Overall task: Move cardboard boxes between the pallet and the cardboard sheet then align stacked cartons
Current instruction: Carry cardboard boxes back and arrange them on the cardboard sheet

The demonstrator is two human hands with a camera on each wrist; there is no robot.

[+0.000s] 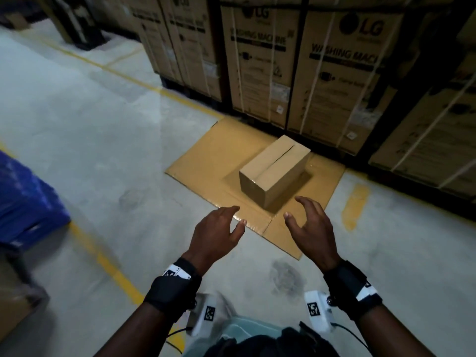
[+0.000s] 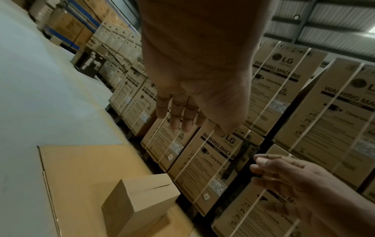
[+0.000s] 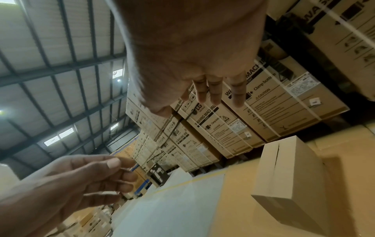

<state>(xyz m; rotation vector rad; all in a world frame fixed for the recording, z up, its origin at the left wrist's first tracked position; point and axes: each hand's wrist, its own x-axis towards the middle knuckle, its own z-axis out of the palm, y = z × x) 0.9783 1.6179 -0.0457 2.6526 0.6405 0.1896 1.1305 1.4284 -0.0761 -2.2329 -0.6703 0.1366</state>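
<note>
A plain brown rectangular cardboard box (image 1: pixel 274 173), its top flaps meeting in a narrow seam, sits on a flat tan corrugated cardboard sheet (image 1: pixel 206 161) laid on the smooth grey concrete floor (image 1: pixel 77 124). Just behind the box, at the sheet's far edge, rises a wall of tall printed washing-machine cartons (image 1: pixel 334 68) bound with pale plastic straps. Well to the left of the box a painted yellow floor line (image 1: pixel 103 258) runs diagonally, and beyond it a blurred blue stack (image 1: pixel 23 202) stands at the frame's edge. Nothing lies between the box and the hands. The left hand (image 1: pixel 219 231) and right hand (image 1: pixel 310 225) hover near the box's closest end, on either side, touching nothing, palms facing each other, fingers spread wide and loosely bent. Both wrists wear black straps with white markers.
</note>
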